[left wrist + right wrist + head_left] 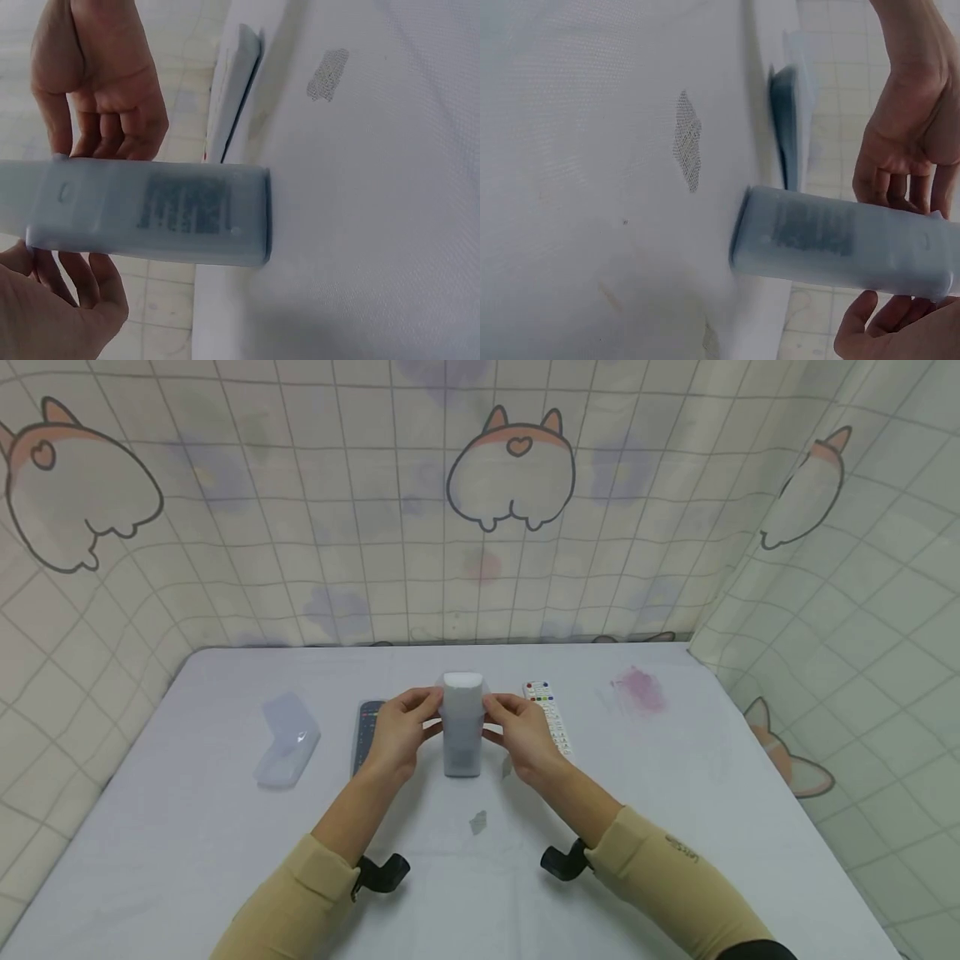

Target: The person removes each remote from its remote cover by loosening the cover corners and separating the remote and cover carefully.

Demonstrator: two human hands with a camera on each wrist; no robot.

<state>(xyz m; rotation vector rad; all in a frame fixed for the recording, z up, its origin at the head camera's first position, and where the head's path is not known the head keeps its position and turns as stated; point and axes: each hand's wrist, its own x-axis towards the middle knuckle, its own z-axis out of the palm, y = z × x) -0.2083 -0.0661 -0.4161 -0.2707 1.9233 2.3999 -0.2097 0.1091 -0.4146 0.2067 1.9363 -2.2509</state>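
Upright on the table stands a white remote control in a translucent cover [462, 735], its white top end sticking up out of the cover. A dark printed patch shows through the cover [150, 210] in the left wrist view. My left hand [401, 731] pinches the cover's left side near its upper edge, thumb toward me. On the opposite side, my right hand [528, 735] pinches the upper edge the same way. The lower end of the cover [780, 232] is right at the tabletop.
A dark remote control [366, 727] lies partly behind my left hand, and a white one [553, 714] behind my right. Farther left lies another clear cover [288, 743], bent with its flap open. The white tablecloth [675, 827] has grey patches and a pink stain [640, 689].
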